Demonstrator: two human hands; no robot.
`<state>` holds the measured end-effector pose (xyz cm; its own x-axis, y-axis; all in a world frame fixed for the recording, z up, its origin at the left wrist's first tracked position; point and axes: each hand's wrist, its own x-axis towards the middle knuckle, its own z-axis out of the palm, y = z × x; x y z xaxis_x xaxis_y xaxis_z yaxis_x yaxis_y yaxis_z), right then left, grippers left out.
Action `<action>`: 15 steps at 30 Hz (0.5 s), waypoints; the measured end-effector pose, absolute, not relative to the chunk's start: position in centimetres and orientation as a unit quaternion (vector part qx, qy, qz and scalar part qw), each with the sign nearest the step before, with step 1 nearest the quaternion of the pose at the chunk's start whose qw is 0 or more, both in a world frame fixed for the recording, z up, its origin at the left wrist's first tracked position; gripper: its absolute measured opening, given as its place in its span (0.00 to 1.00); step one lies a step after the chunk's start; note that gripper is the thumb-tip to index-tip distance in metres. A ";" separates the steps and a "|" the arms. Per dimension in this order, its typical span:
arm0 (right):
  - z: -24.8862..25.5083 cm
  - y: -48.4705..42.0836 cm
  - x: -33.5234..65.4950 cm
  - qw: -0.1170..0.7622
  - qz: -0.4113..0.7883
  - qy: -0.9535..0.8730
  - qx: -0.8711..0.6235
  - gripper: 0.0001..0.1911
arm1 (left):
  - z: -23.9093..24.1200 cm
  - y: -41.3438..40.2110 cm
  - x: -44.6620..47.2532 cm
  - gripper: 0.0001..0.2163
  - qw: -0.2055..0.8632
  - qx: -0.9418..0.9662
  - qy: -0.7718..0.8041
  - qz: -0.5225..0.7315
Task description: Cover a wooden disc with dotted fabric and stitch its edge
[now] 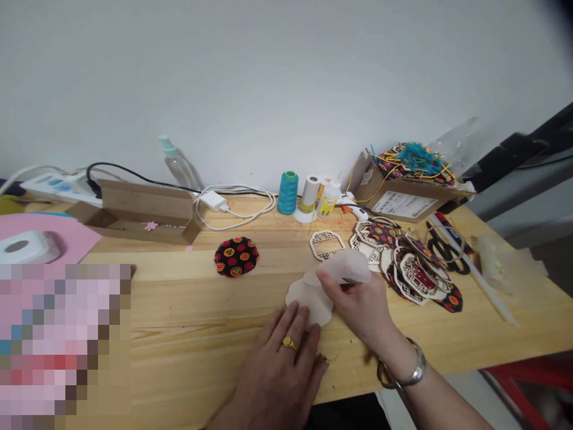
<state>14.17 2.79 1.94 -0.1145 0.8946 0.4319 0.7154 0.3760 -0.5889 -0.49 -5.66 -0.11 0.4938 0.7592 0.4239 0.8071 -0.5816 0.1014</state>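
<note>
My left hand [282, 358], with a gold ring, lies flat with fingers stretched, pressing down the near edge of a pale scalloped piece [308, 298] on the wooden table [188, 316]. My right hand [358, 301], a silver bracelet on its wrist, pinches a thin translucent white sheet [347, 266] and lifts it off the top of that piece. A round black fabric patch with red and yellow dots [236, 257] lies to the left.
Laser-cut wooden frames and fabric pieces [407, 269] are piled at the right beside black scissors [441, 248]. At the back stand a teal thread cone [287, 192], glue bottle [329, 200], glue gun [353, 209], cardboard boxes [403, 191] [138, 212], white charger [215, 200].
</note>
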 end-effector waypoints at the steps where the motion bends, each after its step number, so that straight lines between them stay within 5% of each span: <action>1: 1.9 2.8 14.3 0.380 0.117 -0.735 -0.549 0.19 | -0.1 -5.7 -0.5 0.14 0.056 -0.862 -0.455 -0.216; 15: 1.9 2.6 13.4 0.388 0.135 -0.736 -0.537 0.18 | -0.1 -5.7 -0.6 0.14 0.046 -0.861 -0.458 -0.216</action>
<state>13.43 2.55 1.94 -0.1214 0.8960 0.4271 0.6860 0.3867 -0.6163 -0.58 -5.71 -0.07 0.4876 0.7690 0.4133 0.8084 -0.5765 0.1190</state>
